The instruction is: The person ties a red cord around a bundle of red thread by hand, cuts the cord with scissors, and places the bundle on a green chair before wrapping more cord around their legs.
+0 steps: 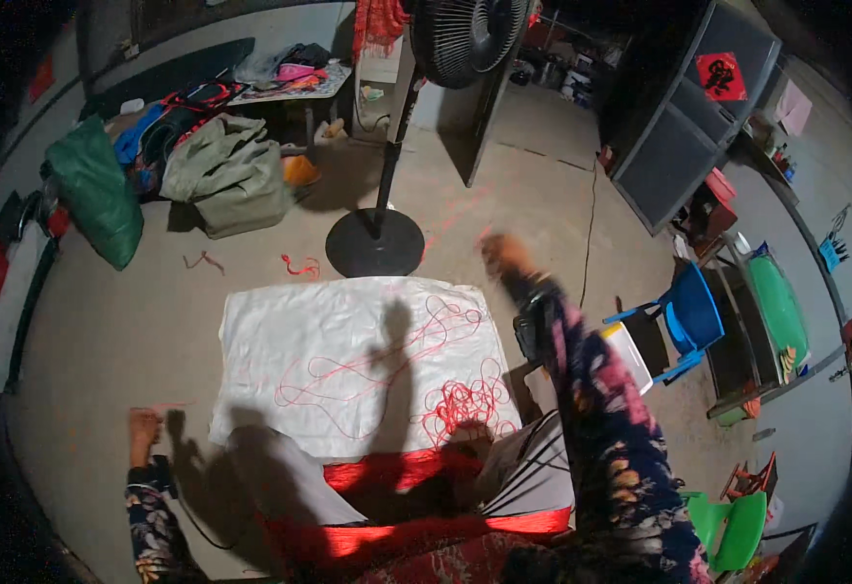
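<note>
My left hand (144,428) is out at the lower left, its fingers closed, with a thin red string running from it to the right. Stretched forward past the white sheet, my right hand (506,257) is smeared by motion. Faint red streaks show close to it, but its fingers cannot be made out. On the white sheet (256,326) lies a tangled heap of red string (460,407) at the near right, with loose loops trailing across the middle. A thick band of red strands (353,541) lies across my lap, between and over my legs.
A black standing fan (375,243) rises just beyond the sheet. Bags, including a green sack (100,195) and an olive bag (229,175), sit at the far left. A blue chair (689,311) and a green chair (738,530) stand at the right. A dark cable crosses the floor.
</note>
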